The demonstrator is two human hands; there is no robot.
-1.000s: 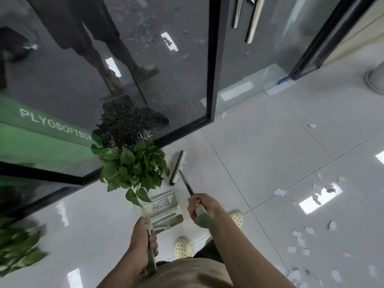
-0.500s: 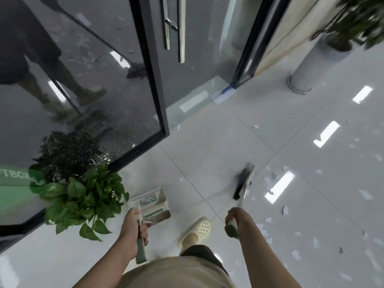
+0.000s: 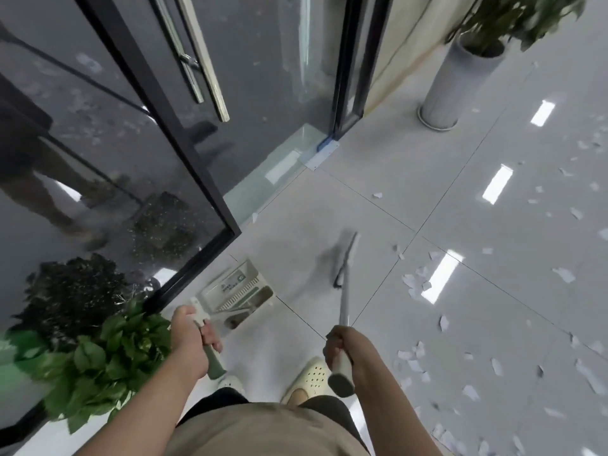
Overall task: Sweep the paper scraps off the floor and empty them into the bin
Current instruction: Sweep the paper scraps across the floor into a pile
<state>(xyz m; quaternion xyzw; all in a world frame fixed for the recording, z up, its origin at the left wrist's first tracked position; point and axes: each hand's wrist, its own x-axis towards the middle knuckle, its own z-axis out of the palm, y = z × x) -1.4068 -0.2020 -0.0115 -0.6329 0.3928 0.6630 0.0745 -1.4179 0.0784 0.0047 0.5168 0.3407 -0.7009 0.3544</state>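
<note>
The right hand point(image 3: 345, 350) is curled tight around the pale grey, green-capped handle of a long-handled broom point(image 3: 343, 291), fingers wrapped fully round the shaft near its top end, while the left hand point(image 3: 189, 340) grips the grey-green upright handle of a cream plastic dustpan point(image 3: 238, 291) in the same closed fashion. The broom slants forward from the right hand, and its dark, blurred bristle head lies low over the glossy light grey tiled floor point(image 3: 378, 179) ahead of the person; whether the bristles touch the tiles cannot be told. The dustpan hangs or rests close in front of the left hand, its comb-toothed tray with a green label facing up, just beside the foot of a black-framed dark glass door point(image 3: 158, 103). The small white torn paper scraps point(image 3: 414, 284) lie scattered across the floor to the right of the broom head and further out to the right, one cluster near a bright ceiling-light reflection, others just right of the right forearm. Two cream perforated clogs point(image 3: 312, 376) show between the forearms. A leafy green potted plant point(image 3: 98, 357) sits at the left beside the left arm, and a tall ribbed grey cylindrical planter point(image 3: 457, 83) holding another green plant stands well apart at the upper right, near the wall.
</note>
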